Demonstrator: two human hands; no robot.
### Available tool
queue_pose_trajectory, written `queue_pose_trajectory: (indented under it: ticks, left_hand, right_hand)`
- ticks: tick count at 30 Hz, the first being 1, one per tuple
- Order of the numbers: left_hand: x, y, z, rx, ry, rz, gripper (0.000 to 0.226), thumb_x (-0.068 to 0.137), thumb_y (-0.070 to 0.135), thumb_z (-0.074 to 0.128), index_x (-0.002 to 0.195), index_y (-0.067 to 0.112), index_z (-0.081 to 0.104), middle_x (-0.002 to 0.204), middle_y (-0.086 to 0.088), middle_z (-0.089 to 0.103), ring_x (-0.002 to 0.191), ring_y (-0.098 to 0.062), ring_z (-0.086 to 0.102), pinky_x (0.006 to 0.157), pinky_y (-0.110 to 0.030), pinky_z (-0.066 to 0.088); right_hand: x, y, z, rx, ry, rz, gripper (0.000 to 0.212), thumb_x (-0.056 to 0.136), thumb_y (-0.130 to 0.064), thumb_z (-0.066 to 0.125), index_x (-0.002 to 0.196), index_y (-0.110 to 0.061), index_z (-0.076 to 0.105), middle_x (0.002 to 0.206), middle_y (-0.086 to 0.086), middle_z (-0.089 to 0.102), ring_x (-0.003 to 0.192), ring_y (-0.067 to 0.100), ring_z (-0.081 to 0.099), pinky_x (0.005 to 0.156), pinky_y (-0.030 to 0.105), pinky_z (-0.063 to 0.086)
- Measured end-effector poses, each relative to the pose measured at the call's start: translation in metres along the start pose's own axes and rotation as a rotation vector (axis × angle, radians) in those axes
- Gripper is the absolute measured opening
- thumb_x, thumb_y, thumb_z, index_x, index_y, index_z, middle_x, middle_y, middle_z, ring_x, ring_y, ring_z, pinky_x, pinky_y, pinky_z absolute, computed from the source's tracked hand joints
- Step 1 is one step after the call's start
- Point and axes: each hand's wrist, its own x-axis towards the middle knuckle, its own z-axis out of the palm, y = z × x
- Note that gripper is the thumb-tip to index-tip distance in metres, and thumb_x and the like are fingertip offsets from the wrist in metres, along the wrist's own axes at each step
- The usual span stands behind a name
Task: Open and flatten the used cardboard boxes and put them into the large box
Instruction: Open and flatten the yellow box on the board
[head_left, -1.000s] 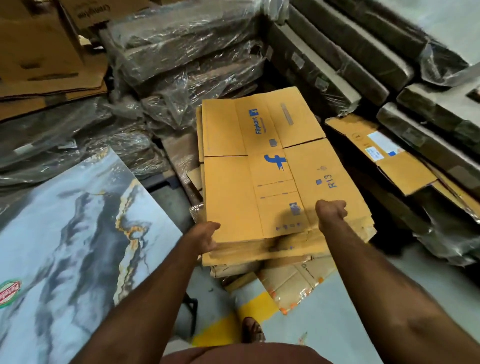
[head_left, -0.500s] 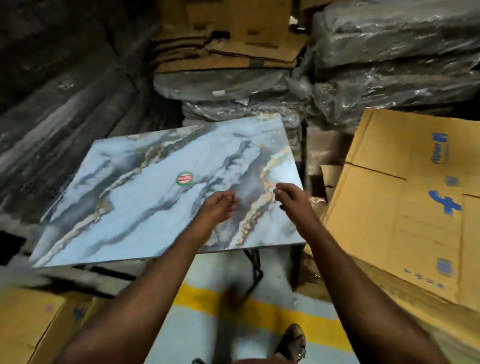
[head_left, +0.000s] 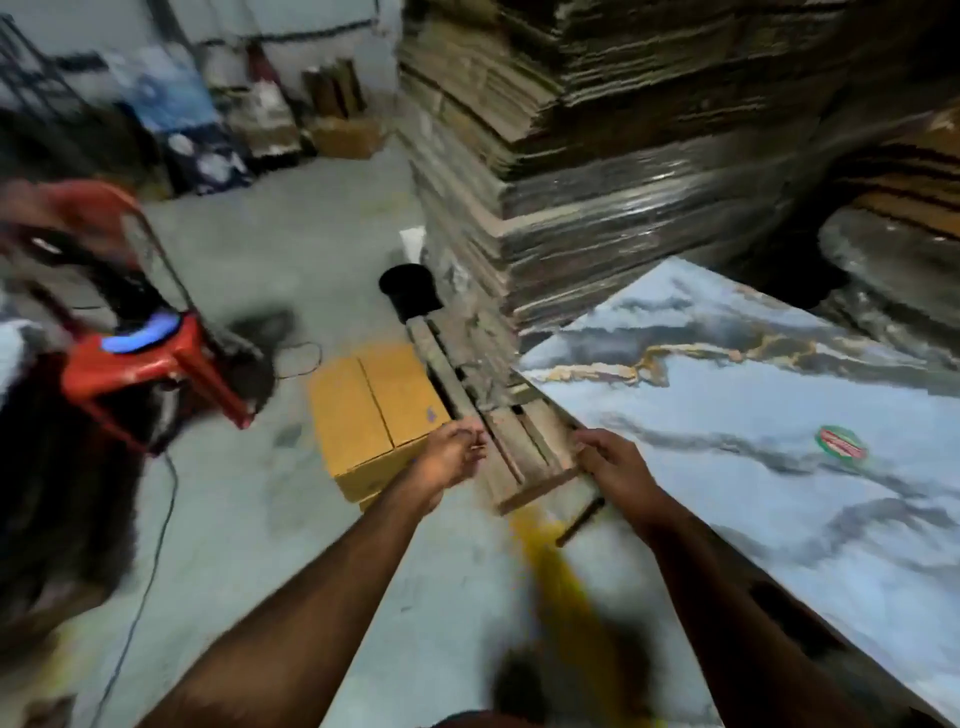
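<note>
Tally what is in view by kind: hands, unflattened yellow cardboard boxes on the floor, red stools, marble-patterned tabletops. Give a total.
Hands: 2, left hand and right hand
Yellow cardboard box: 1
Red stool: 1
Marble-patterned tabletop: 1
Total: 5

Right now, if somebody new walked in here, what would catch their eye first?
Probably the tall stack of flattened cardboard filling the upper right, and the blue marbled tabletop slanting across the lower right. On the floor in the middle sits a closed yellow cardboard box, with the left hand and right hand reaching forward empty just above it. A red chair stands at the left.
</note>
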Motion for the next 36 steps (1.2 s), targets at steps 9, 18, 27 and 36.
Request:
queue_pose_trajectory:
  ticks: [9,18,27,36]
  left_hand:
    - [0.027,-0.037,-0.179,-0.306,0.303,-0.136,0.022,0.1,0.01,0.044,0.09,0.019,0.061,0.082,0.002,0.066,0.068,-0.013,0.056,0.062,-0.024,0.037]
    - [0.142,-0.071,-0.282,-0.384,0.394,-0.33,0.02,0.1,0.01,0.043,0.095,0.019,0.061,0.088,-0.003,0.065,0.075,-0.016,0.058,0.067,-0.025,0.038]
    - [0.334,-0.13,-0.343,-0.286,0.39,-0.673,0.023,0.101,0.009,0.046,0.082,0.019,0.052,0.078,-0.001,0.049,0.064,-0.013,0.04,0.059,-0.024,0.025]
    - [0.489,-0.244,-0.362,-0.059,0.655,-0.898,0.078,0.088,0.04,0.057,0.148,0.003,0.024,0.149,-0.021,0.038,0.136,-0.036,0.04,0.11,-0.042,0.034]
  right_hand:
    - [0.087,-0.035,0.165,-0.193,-0.374,-0.008,0.019,0.096,-0.004,0.059,0.09,-0.021,0.066,0.085,0.004,0.066,0.073,0.008,0.062,0.06,0.01,0.043]
    - [0.246,0.034,0.286,-0.297,-0.412,0.148,0.028,0.087,-0.022,0.063,0.114,-0.023,0.054,0.093,0.0,0.059,0.075,0.013,0.054,0.056,0.02,0.039]
    - [0.403,0.183,0.377,-0.364,-0.565,0.513,0.02,0.087,-0.004,0.062,0.1,-0.019,0.064,0.076,0.007,0.057,0.069,0.018,0.058,0.064,0.038,0.046]
    - [0.491,0.285,0.449,-0.53,-0.218,0.6,0.091,0.075,-0.06,0.067,0.146,-0.01,0.039,0.148,0.013,0.046,0.134,0.029,0.045,0.108,0.035,0.041]
